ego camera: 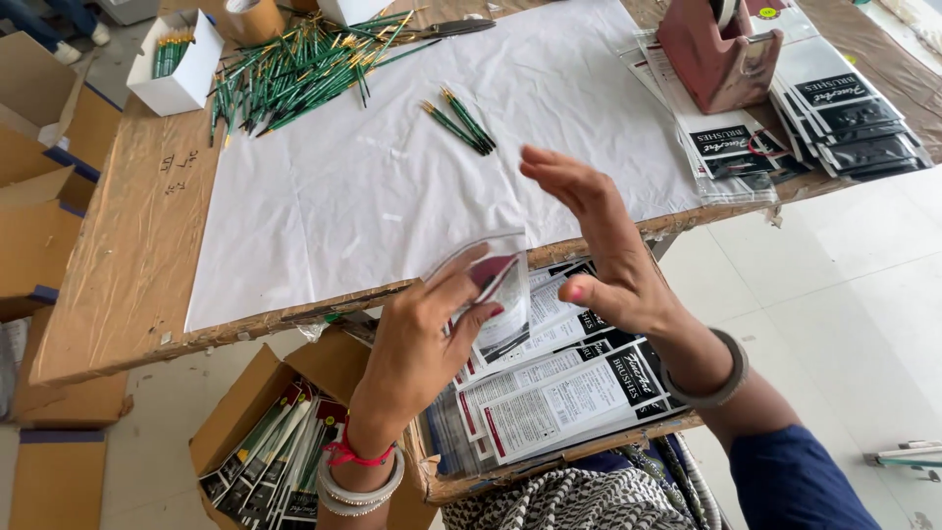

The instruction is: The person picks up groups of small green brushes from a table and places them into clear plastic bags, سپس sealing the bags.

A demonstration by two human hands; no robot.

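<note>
Clear plastic sleeve (488, 278) — glossy, flat, see-through — pinched at its lower edge by left hand (417, 348) fingers, held above the stack of printed packets (559, 393). Right hand (599, 245) beside it — fingers spread, holding nothing.

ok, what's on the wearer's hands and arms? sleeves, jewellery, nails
Bare hands, no gloves. Left hand: red thread band at the wrist, with stacked pale silvery bangles beside it; forearm bare. Right hand: one wide grey bangle, pink-red polish on the thumbnail, dark blue sleeve starting further up the arm.
</note>
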